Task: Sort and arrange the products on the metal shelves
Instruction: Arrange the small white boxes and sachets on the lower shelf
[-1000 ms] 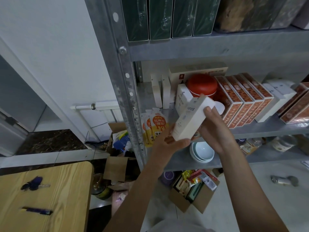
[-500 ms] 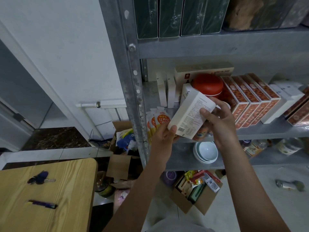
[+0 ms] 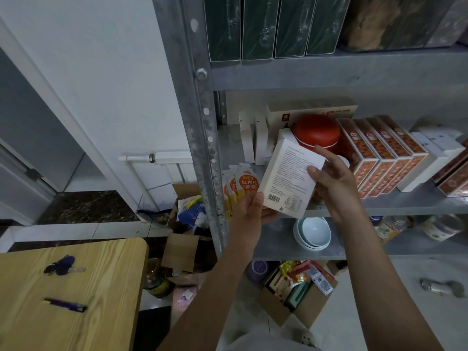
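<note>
Nearest, at the lower left, a wooden surface (image 3: 106,325) carries a bunch of keys (image 3: 63,266) and, closer to the camera, a purple-and-yellow pen-like item (image 3: 65,305), the two lying well apart. To its right, on the floor below the shelving, an open cardboard box (image 3: 273,306) holds a jumble of coloured packets.

Both forearms reach up from the bottom edge. The left hand (image 3: 249,207) pinches the lower left corner of a white box (image 3: 291,176), thumb on the printed face near the barcode. The right hand (image 3: 331,183) grips the box's right edge, thumb pressed on the face and fingers curled behind it. The box is held in the air, tilted, its text-covered side toward the camera, just in front of the middle shelf (image 3: 405,201) and touching nothing but the hands.

Below it, a stack of pale blue bowls (image 3: 312,231) sits on the lower shelf (image 3: 278,244). Beside the metal upright (image 3: 202,122), orange pouches (image 3: 244,184) stand at the middle shelf's left front. Farther back are slim white cartons (image 3: 247,143), a red round tin (image 3: 316,131) and, to its right, a leaning row of red-patterned boxes (image 3: 374,158). On the top shelf, dark green boxes (image 3: 258,26) stand upright side by side.
</note>
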Tool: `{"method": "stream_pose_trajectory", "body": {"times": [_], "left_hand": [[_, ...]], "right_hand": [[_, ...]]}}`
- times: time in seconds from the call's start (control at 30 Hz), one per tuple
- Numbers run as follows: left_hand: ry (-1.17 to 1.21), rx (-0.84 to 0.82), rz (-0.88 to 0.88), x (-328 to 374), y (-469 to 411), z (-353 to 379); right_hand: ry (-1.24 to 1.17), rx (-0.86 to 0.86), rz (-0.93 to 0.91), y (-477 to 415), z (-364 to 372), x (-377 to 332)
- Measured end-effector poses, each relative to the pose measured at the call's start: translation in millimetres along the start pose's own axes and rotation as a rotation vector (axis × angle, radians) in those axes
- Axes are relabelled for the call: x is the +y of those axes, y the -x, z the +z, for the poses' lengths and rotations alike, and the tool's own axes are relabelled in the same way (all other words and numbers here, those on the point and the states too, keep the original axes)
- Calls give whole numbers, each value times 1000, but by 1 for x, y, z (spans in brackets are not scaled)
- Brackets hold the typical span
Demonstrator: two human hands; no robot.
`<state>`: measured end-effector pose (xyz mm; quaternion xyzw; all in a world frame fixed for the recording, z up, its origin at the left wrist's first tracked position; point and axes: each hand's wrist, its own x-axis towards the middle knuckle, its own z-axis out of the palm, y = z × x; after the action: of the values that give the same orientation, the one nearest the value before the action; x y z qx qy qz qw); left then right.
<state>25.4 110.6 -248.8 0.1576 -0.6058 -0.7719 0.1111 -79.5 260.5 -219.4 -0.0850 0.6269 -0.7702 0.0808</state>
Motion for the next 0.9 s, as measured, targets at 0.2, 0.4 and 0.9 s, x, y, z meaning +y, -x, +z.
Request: {"method": "stream_pose_trajectory", "body": {"times": [0.2,0.4,0.9], "left_hand": [[146,-10,-72,3,6,3],[179,-15,-94,5,8,7],[-416,-14,376,4,13,30]], "right_hand": [[-210,-107,76,6,-10,-4],[-220,-91,51,8,-10,-20],[-298,168,96,10,5,-34]]}}
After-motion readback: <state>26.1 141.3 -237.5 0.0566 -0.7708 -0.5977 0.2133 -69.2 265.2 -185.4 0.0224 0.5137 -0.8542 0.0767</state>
